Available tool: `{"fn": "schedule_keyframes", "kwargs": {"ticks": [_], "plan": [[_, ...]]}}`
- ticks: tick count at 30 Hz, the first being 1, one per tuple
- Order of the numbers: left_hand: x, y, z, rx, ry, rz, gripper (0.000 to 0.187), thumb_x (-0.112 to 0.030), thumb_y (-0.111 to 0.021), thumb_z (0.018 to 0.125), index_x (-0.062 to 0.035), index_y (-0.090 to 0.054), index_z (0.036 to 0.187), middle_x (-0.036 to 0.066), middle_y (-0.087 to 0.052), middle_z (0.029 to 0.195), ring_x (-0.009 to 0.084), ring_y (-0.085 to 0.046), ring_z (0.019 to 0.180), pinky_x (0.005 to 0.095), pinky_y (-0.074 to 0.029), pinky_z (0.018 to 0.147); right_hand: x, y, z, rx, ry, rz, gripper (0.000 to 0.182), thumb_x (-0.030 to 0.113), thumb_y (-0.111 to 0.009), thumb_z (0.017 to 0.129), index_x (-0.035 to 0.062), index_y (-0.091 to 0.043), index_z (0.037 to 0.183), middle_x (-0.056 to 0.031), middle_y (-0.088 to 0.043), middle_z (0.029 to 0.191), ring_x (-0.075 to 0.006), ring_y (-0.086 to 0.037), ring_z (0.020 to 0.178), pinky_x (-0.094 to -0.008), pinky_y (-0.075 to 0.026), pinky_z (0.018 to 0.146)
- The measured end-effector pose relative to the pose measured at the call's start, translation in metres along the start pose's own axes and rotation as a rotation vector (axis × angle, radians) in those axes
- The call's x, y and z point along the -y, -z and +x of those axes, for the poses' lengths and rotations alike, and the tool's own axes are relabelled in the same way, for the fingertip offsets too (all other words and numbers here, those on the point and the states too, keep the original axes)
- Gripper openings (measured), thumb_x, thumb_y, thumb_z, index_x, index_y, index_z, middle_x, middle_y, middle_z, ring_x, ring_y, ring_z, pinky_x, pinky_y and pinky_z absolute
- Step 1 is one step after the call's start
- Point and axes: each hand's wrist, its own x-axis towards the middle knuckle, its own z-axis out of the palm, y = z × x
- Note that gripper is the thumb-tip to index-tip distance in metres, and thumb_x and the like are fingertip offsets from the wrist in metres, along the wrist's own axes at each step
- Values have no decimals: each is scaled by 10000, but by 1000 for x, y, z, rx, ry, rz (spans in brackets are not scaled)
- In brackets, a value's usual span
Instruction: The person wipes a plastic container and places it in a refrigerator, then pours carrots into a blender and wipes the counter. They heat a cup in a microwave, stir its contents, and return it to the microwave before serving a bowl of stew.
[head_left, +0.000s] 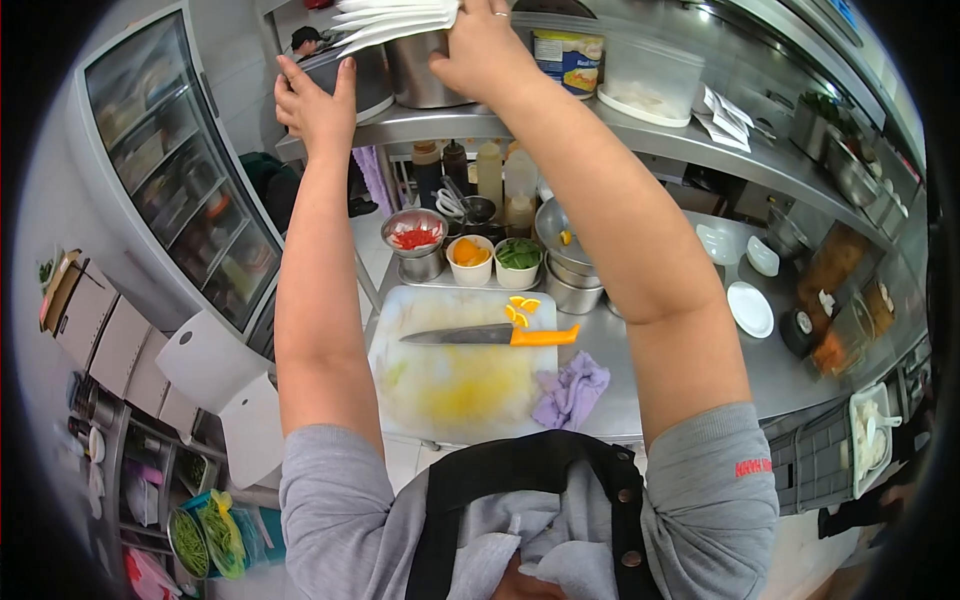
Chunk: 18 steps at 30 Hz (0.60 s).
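Observation:
Both arms reach up to the steel shelf (480,122) above the counter. My left hand (317,105) has its fingers spread against a dark container (368,82) at the shelf's left end. Higher and to the right, my right hand (485,50) is at the edge of a stack of white papers or napkins (395,22), over a steel pot (425,70); its fingertips are partly cut off by the frame's top. Below, a knife with an orange handle (543,336) lies on the stained cutting board (450,385), beside orange slices (520,308).
A purple cloth (575,390) lies at the board's right corner. Behind the board stand cups of orange pieces (469,254) and green leaves (518,255), a bowl of red strips (415,235) and steel bowls (572,290). A glass-door fridge (180,160) is left.

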Motion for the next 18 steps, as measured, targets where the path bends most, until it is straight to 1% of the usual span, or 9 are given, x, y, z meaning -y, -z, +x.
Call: {"fn": "schedule_keyframes", "kwargs": {"ticks": [1,3,7,10,12,14,15,17,18], "plan": [[2,-1,-1,-9,-20,-8,876,-599,-555,823,-155,-169,1472,251,-245,1412,450,-237,1278,567,-242,1023,-1,-3,-1,4,-16,22,487,197,-677,706,-61,-575,1106,-156,-323,1407,-421,-374,1236,-499,-460,933],[3,-7,-6,-45,-52,11,787,-589,-514,852,-209,-200,1465,243,-275,1403,447,-245,1276,575,-232,1022,-1,2,-4,75,-31,-9,514,198,-677,693,-66,-561,1118,-170,-319,1409,-431,-370,1237,-501,-456,938],[4,-17,-11,-116,-97,65,737,-601,-439,883,-211,-200,1460,252,-306,1393,442,-288,1271,579,-262,1009,4,19,-17,109,-44,19,515,196,-680,684,-35,-539,1122,-230,-304,1414,-479,-357,1242,-527,-439,943],[10,-26,-8,-105,-107,152,786,-602,-448,878,-192,-136,1472,258,-273,1423,442,-277,1287,586,-287,999,7,20,-34,-14,22,46,504,189,-683,682,-12,-532,1119,-268,-313,1397,-504,-354,1239,-528,-429,940],[10,-28,-8,-63,-86,200,839,-615,-462,864,-171,-96,1475,257,-246,1443,443,-259,1302,598,-287,999,18,32,-58,-8,4,119,494,145,-684,681,33,-519,1133,-293,-328,1362,-505,-346,1223,-524,-356,1015],[15,-31,-6,-14,-55,240,895,-635,-477,844,-151,-70,1476,247,-218,1461,435,-240,1317,613,-288,1000,38,54,-91,7,-5,246,483,135,-685,678,41,-522,1122,-278,-322,1378,-494,-342,1237,-522,-334,1033],[19,-32,-6,-63,-121,248,896,-634,-479,843,-129,-92,1474,257,-244,1445,441,-260,1305,599,-311,997,48,69,-109,39,9,295,491,127,-687,675,43,-521,1129,-271,-317,1388,-488,-334,1250,-520,-329,1038],[34,-37,-2,-225,-329,261,864,-616,-464,865,-37,-193,1446,298,-352,1362,440,-362,1244,500,-336,1023,65,95,-150,121,43,403,507,113,-691,673,45,-520,1146,-252,-310,1404,-470,-319,1278,-516,-323,1044],[29,-32,-6,-222,-318,256,861,-615,-457,870,-28,-198,1444,304,-362,1352,432,-375,1238,482,-332,1031,72,107,-173,169,61,464,514,107,-693,675,47,-519,1155,-240,-309,1411,-456,-313,1292,-514,-322,1046]]}}
